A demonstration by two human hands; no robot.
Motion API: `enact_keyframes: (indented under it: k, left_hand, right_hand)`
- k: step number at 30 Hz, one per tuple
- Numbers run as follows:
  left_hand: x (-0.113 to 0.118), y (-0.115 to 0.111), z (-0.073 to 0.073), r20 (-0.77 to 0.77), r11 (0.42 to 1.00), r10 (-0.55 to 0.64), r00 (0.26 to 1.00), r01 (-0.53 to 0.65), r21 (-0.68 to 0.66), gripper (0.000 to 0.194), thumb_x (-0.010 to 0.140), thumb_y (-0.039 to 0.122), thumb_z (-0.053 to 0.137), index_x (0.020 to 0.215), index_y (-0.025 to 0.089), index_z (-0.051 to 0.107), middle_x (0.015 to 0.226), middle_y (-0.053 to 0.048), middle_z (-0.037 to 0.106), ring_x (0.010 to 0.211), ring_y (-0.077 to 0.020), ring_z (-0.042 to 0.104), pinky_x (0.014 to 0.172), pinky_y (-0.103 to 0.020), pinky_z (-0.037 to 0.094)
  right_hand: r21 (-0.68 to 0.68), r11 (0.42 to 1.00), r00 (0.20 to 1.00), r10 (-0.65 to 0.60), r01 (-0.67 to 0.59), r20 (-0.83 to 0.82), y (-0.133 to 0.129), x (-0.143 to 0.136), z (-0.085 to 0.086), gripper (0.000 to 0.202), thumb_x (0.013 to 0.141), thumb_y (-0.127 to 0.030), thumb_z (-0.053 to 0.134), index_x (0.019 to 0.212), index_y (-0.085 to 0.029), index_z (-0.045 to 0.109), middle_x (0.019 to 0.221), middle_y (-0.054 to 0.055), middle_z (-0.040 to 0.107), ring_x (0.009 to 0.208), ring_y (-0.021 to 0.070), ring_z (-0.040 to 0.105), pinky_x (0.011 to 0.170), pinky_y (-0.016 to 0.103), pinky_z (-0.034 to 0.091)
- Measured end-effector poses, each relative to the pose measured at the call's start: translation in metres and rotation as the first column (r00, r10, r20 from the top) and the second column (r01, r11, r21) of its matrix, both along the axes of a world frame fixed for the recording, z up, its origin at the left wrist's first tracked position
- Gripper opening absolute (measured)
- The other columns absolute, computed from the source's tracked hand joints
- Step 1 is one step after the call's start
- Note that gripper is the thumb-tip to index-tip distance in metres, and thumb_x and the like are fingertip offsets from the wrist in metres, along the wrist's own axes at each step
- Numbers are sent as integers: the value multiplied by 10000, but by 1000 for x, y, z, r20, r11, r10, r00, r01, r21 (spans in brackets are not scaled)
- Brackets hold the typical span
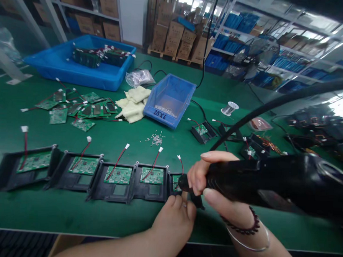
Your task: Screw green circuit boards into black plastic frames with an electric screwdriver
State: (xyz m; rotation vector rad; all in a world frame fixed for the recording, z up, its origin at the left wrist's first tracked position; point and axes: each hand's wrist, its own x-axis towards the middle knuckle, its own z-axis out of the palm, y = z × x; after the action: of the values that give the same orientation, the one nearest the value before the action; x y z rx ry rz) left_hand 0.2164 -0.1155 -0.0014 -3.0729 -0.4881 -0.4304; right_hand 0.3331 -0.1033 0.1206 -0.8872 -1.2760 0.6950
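My right hand point(214, 180) is wrapped round a black electric screwdriver point(260, 183), its nose pointing left and down at the rightmost black plastic housing point(198, 202) of the front row. My left hand point(175, 220) is closed at the front edge of that housing, its fingertips close under the screwdriver's nose. The screwdriver's bit and most of this housing are hidden by the hands and the tool. Inside it, part of a green circuit board point(175, 178) shows. To the left lie several similar housings point(109, 192), each with a circuit board point(152, 176) and a red-black lead ending in a white plug.
Loose screws point(156, 139) lie beyond the row, before a blue parts bin point(171, 122) holding more. Further left are yellow cloths point(134, 105), piled circuit boards point(86, 106) and a blue tray point(85, 78). A solder spool point(229, 108) and more housings point(202, 133) sit right.
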Motion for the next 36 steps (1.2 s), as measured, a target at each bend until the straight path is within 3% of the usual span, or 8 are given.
enact_keyframes:
  k: [4, 8, 12, 15, 21, 26, 30, 36]
  left_hand:
    - [-3, 4, 3, 33, 1000, -15, 999, 15, 2, 67, 922, 182, 607, 933, 118, 593, 1180, -214, 701, 780, -208, 664, 653, -322, 475]
    - [-4, 10, 1, 101, 999, -41, 994, 37, 39, 46, 912, 171, 588, 929, 130, 575, 1151, -212, 718, 717, -197, 644, 631, -317, 434]
    - [-4, 15, -7, 133, 995, -95, 987, 88, 53, 77, 907, 189, 573, 957, 131, 572, 1114, -206, 731, 669, -191, 614, 605, -315, 405]
    - [-3, 17, -11, 176, 994, -104, 979, 94, 61, 69, 887, 175, 599, 931, 127, 576, 1070, -197, 743, 646, -185, 604, 592, -311, 409]
    - [-9, 28, 11, 508, 975, -57, 859, 158, -158, 114, 969, 158, 518, 878, 156, 587, 898, -52, 752, 679, -162, 639, 609, -272, 482]
    - [-30, 52, 36, 644, 931, 191, 741, 71, -358, 231, 1044, 187, 379, 932, 188, 582, 769, -24, 695, 666, -173, 639, 637, -287, 521]
    - [-37, 66, 37, 612, 945, 236, 755, -32, -324, 189, 1036, 280, 450, 1033, 167, 601, 857, -64, 723, 766, -209, 680, 691, -332, 565]
    - [-33, 60, 35, 602, 927, 192, 775, 58, -369, 236, 1022, 288, 488, 922, 166, 664, 783, -44, 723, 715, -191, 668, 674, -323, 557]
  right_hand:
    - [114, 982, 973, -130, 154, -193, 38, 19, 15, 264, 795, -266, 717, 1052, -249, 660, 628, -59, 578, 463, 108, 524, 490, 267, 499]
    - [253, 830, 867, -459, 497, -193, 95, 34, -1, 302, 735, -233, 687, 1026, -261, 614, 608, -85, 579, 469, 128, 565, 519, 288, 509]
    - [234, 816, 849, -507, 529, -149, 135, 39, -31, 293, 723, -268, 721, 991, -225, 611, 585, -80, 601, 461, 142, 583, 512, 298, 501]
    - [222, 822, 851, -506, 525, -140, 141, 37, -42, 281, 728, -284, 724, 975, -220, 607, 589, -80, 611, 458, 144, 586, 514, 305, 503]
    - [221, 860, 887, -430, 459, -168, 102, 28, -22, 325, 732, -241, 714, 1040, -253, 610, 606, -89, 605, 473, 141, 576, 516, 300, 498]
    - [175, 911, 915, -331, 374, -230, 29, 16, 15, 293, 762, -265, 719, 1045, -267, 639, 620, -78, 578, 451, 118, 508, 491, 286, 482]
    - [133, 938, 915, -268, 319, -301, -18, 5, 30, 305, 775, -292, 759, 1058, -243, 657, 634, -61, 558, 456, 102, 470, 481, 275, 453]
    - [138, 947, 927, -241, 290, -288, -41, 3, 28, 308, 818, -299, 721, 1114, -250, 653, 647, -54, 544, 471, 106, 453, 470, 285, 435]
